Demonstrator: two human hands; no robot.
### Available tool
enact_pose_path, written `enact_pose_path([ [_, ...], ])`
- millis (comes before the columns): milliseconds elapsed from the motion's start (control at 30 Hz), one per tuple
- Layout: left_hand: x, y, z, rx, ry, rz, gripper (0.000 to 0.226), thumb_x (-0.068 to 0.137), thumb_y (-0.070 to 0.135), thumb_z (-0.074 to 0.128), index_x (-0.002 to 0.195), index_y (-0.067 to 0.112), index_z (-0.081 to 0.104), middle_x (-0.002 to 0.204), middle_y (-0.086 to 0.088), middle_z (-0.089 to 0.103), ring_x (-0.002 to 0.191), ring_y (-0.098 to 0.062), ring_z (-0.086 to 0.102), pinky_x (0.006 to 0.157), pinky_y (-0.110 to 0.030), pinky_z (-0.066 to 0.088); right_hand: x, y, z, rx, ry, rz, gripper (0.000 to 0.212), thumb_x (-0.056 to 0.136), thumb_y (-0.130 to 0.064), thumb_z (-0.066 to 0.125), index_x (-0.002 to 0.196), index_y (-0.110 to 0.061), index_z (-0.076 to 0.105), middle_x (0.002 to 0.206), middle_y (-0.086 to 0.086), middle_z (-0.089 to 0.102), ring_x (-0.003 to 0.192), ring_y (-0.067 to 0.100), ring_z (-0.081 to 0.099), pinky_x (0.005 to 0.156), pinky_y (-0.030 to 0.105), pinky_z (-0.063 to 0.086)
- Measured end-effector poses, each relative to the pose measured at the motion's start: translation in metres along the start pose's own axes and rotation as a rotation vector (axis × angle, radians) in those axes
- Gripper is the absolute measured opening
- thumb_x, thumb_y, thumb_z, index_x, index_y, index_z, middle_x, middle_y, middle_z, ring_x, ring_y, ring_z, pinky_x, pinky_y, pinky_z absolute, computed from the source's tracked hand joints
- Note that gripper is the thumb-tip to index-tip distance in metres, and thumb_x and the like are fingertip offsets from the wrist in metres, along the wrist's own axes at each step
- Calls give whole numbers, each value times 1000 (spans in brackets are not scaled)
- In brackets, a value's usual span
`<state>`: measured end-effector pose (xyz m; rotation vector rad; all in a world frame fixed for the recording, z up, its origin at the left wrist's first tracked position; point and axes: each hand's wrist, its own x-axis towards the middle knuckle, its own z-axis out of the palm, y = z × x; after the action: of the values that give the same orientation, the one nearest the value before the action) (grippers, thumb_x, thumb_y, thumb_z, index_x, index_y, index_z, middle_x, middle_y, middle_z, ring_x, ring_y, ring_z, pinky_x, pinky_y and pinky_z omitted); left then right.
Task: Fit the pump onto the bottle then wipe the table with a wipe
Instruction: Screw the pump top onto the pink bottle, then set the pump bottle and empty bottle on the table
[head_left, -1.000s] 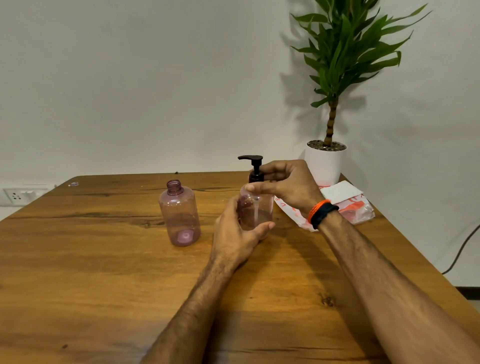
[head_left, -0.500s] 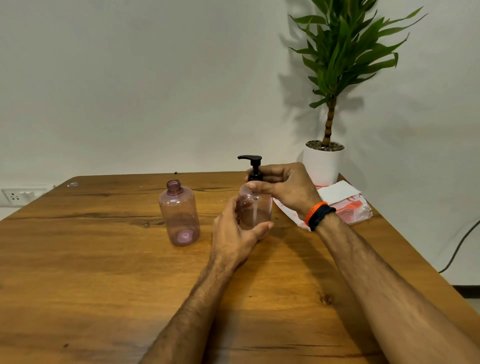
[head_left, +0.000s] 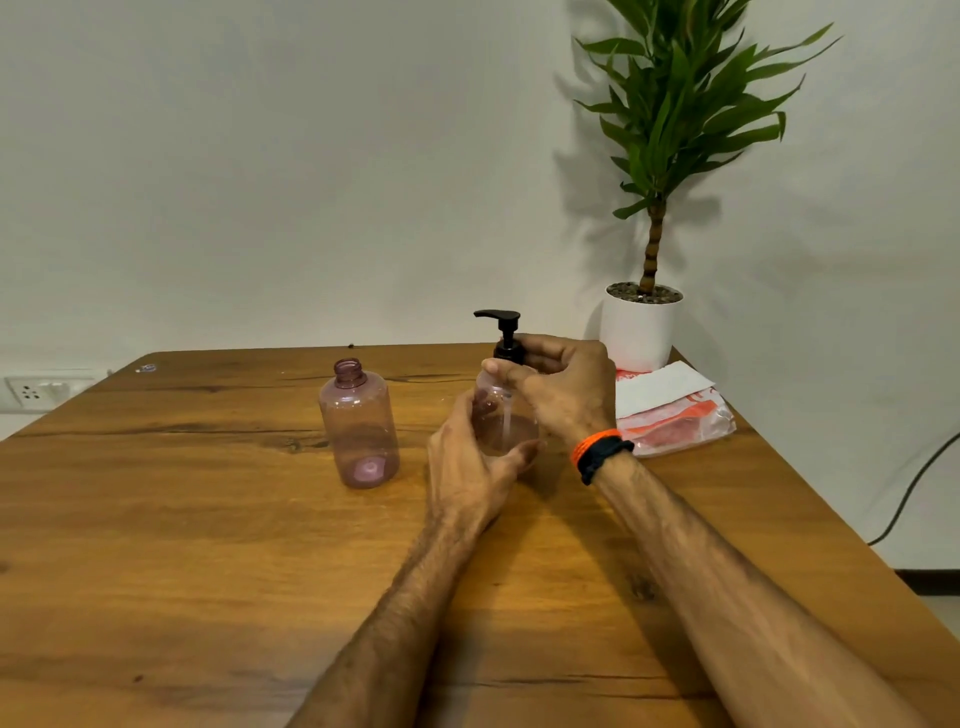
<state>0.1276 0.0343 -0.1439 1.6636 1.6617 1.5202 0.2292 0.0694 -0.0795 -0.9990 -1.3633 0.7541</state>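
A clear pink bottle (head_left: 506, 423) stands on the wooden table (head_left: 208, 545) at mid-table. My left hand (head_left: 470, 470) grips its body from the near left side. A black pump (head_left: 501, 332) sits on the bottle's neck, its spout pointing left. My right hand (head_left: 563, 387) curls its fingers and thumb around the pump's collar. A second pink bottle (head_left: 359, 423) with an open neck stands apart to the left. The wipes pack (head_left: 675, 415), white and orange with a white sheet on top, lies at the right behind my right wrist.
A potted plant in a white pot (head_left: 640, 327) stands at the table's back right corner, close to the wipes pack. A wall socket (head_left: 31, 391) is at the far left. A black cable (head_left: 914, 483) hangs beyond the table's right edge.
My right hand has turned slightly around the pump collar, with the wrist shifting a little left. The bottle and my left hand stay in place.
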Motion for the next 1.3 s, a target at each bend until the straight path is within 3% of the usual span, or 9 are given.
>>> enact_pose_path([
  [167, 4, -3, -2, -29, -57, -43, 86, 61, 46, 86, 135, 26, 47, 130, 5, 61, 111, -7, 57, 92, -26, 49, -1, 1, -14, -13, -128, -45, 37, 65, -23, 87, 99, -26, 73, 93, -11, 74, 91, -1, 69, 83, 17, 55],
  [300, 3, 1, -7, -80, -116, -90, 100, 56, 52, 87, 141, 31, 40, 138, 7, 56, 111, -2, 50, 87, -19, 43, -4, 0, -21, -24, -160, -34, 45, 67, -25, 86, 109, -22, 71, 103, -9, 74, 96, 1, 68, 85, 18, 53],
  [433, -1, 10, -18, -159, -151, -147, 106, 56, 38, 91, 146, 30, 36, 144, 2, 51, 124, -11, 52, 105, -36, 47, -13, -1, -32, -117, -65, -18, 38, 76, -27, 80, 112, -22, 70, 108, -11, 72, 96, -4, 65, 83, 16, 51],
  [533, -6, 14, -28, -242, -133, -214, 100, 62, 23, 90, 146, 17, 37, 144, -3, 53, 124, -14, 56, 104, -39, 49, -25, 2, -35, -242, -20, 9, 31, 83, -18, 73, 114, -20, 70, 110, -9, 71, 91, -5, 63, 83, 16, 51],
  [733, -27, 20, -31, -291, -140, -311, 82, 71, 17, 84, 142, 21, 43, 143, 4, 52, 119, -10, 56, 70, -12, 50, -52, 8, -34, -338, -118, 233, 41, 82, -7, 67, 122, -18, 65, 117, -4, 69, 105, 7, 61, 94, 24, 45],
  [900, -19, 30, -26, -262, -156, -338, 82, 76, 11, 79, 147, 19, 38, 146, -2, 49, 126, -16, 53, 97, -32, 48, -53, 4, -20, -317, -109, 260, 48, 80, 1, 61, 125, -16, 63, 124, 0, 67, 110, 14, 61, 97, 32, 46],
  [1033, -5, 34, -25, -235, -163, -322, 77, 79, 5, 74, 147, 17, 39, 138, -2, 57, 96, 0, 57, 77, -15, 50, -42, 3, -10, -304, -153, 270, 51, 81, 4, 58, 128, -16, 60, 128, 1, 64, 121, 20, 57, 94, 27, 41],
  [1200, 0, 39, -31, -193, -186, -314, 76, 81, 1, 70, 147, 16, 36, 141, -2, 54, 85, 4, 54, 55, -7, 47, -37, 5, -6, -284, -175, 281, 54, 81, 7, 57, 131, -15, 58, 132, 3, 61, 123, 19, 55, 94, 25, 39],
  [1300, -9, 40, -42, -238, -185, -292, 76, 80, 0, 72, 146, 16, 38, 138, 1, 55, 74, 7, 59, 58, -6, 51, -42, 7, -9, -283, -100, 236, 51, 79, 1, 65, 127, -15, 60, 124, 1, 66, 101, 6, 62, 87, 16, 45],
])
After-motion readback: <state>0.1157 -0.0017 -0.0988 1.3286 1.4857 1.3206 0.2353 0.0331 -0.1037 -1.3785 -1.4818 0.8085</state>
